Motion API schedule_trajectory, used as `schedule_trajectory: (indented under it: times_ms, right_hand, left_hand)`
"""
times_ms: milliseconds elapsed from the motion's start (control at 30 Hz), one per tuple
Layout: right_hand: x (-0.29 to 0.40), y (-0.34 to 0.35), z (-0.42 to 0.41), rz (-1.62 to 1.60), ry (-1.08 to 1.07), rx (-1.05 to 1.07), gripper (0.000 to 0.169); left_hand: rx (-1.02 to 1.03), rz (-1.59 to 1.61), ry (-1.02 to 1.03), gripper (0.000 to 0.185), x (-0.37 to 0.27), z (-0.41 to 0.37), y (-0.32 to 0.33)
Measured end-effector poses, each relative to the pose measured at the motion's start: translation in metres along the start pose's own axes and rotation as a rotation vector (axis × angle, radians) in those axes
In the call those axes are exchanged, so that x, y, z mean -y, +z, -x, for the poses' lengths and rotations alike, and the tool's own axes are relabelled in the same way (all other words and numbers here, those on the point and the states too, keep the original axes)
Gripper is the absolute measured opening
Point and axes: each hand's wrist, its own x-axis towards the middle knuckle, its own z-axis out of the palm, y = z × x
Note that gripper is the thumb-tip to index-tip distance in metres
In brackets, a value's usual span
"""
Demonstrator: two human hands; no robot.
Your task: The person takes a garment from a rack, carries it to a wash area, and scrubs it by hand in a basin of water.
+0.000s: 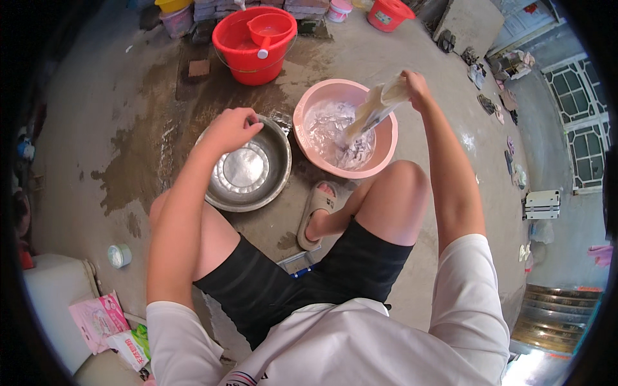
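Note:
My right hand point(416, 89) is raised at the right of a pink plastic basin point(344, 86). It grips the top of a pale, wet, limp item point(379, 105), thin cloth or plastic, whose lower end hangs into the basin. Rippled, glinting water point(333, 128) lies inside the basin. My left hand point(234, 128) is over the far rim of a round metal basin point(280, 186), fingers curled and thumb apart. Whether it grips that rim cannot be made out. The metal basin's shiny bottom shows nothing lying on it.
Beyond the basins stands a red bucket point(253, 71) with a red dipper point(269, 30) in its mouth. A brick point(199, 68) lies on the wet concrete floor point(140, 159). A small tub point(119, 255) and a pink package point(100, 322) are at the left. Shoes point(487, 103) line the right wall.

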Motion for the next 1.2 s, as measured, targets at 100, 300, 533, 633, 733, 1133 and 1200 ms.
schedule_trajectory:
  times_ms: [100,300,533,633,733,1133,1200]
  right_hand:
    - [0.005,0.014,0.014,0.05,0.043,0.175,0.034]
    - [-0.034,0.029,0.015,0.263,-0.201,0.21,0.043]
    - [-0.057,0.047,0.025,0.334,-0.304,0.364,0.033]
    - [-0.056,0.052,0.024,0.382,-0.34,0.294,0.04]
    - [-0.066,0.043,0.021,0.497,-0.369,0.299,0.032]
    - [-0.07,0.033,0.027,0.788,-0.408,0.339,0.034]
    - [-0.065,0.032,0.03,0.666,-0.412,0.281,0.032]
  left_hand:
    - [0.047,0.011,0.038,0.025,-0.005,-0.011,0.012]
    - [0.081,0.204,0.004,0.026,-0.025,-0.045,0.053]
    - [-0.13,0.546,0.079,0.041,-0.101,-0.166,0.192]
    - [-0.065,0.541,0.067,0.042,-0.103,-0.196,0.217]
    - [-0.029,0.308,0.09,0.035,-0.096,-0.205,0.221]
    - [0.066,-0.216,0.228,0.016,-0.105,-0.193,0.158]
    - [0.073,-0.299,0.208,0.018,-0.113,-0.194,0.145]
